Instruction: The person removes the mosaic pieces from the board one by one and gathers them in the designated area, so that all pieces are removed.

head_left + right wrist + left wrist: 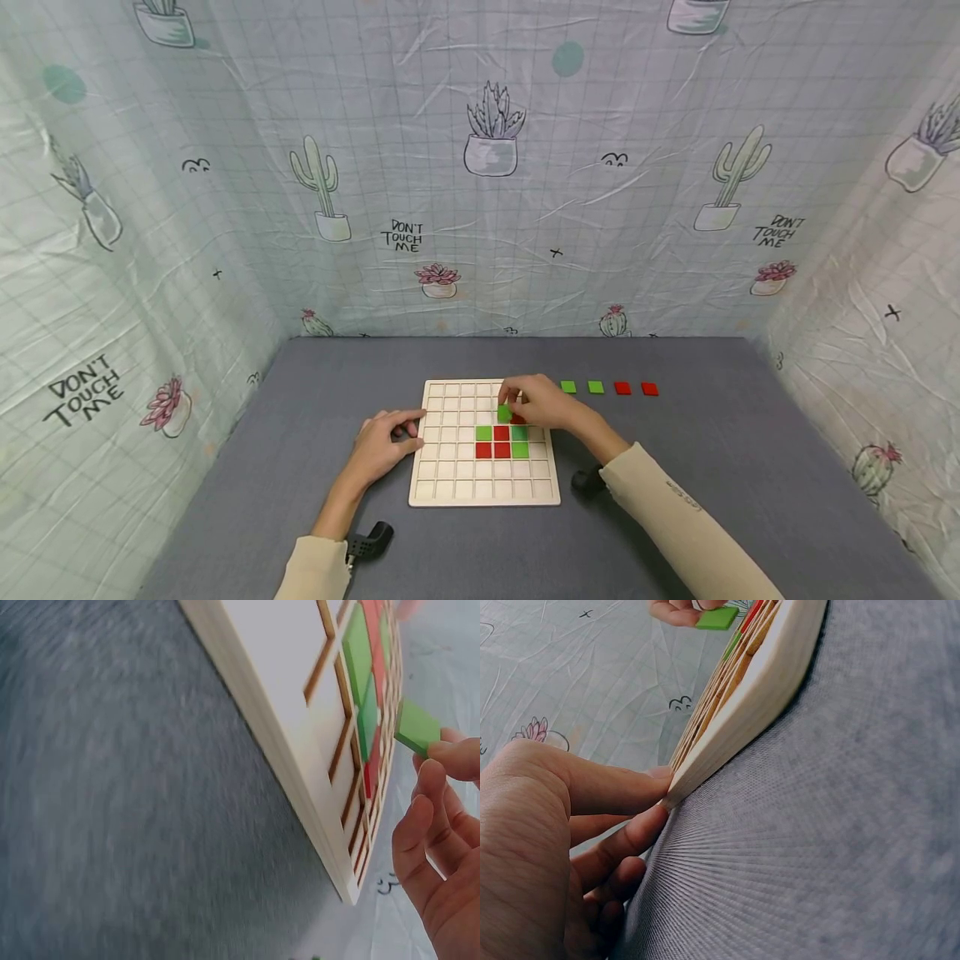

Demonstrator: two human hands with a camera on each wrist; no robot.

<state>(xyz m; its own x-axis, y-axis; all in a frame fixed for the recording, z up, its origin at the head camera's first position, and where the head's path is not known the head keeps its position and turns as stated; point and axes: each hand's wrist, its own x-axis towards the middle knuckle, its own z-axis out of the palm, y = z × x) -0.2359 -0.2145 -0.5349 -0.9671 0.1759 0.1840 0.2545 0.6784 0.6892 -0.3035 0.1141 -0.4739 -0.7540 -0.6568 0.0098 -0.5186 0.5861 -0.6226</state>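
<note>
Over one board (447, 472), one hand (543, 402) pinches one tile (417, 727).

I see a board (465, 470) on the desk (720, 433), with a cloth (570, 200) behind. The left hand (377, 444) is at the board's left edge, the right hand (542, 402) over its back right part. Tiles (502, 433) sit in it, and four more tiles (596, 387) lie to its right.

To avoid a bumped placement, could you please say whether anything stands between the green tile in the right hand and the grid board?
Nothing visible does: the wrist views show no object between the green tile and the grid board, though the spot directly beneath is hidden.
</note>
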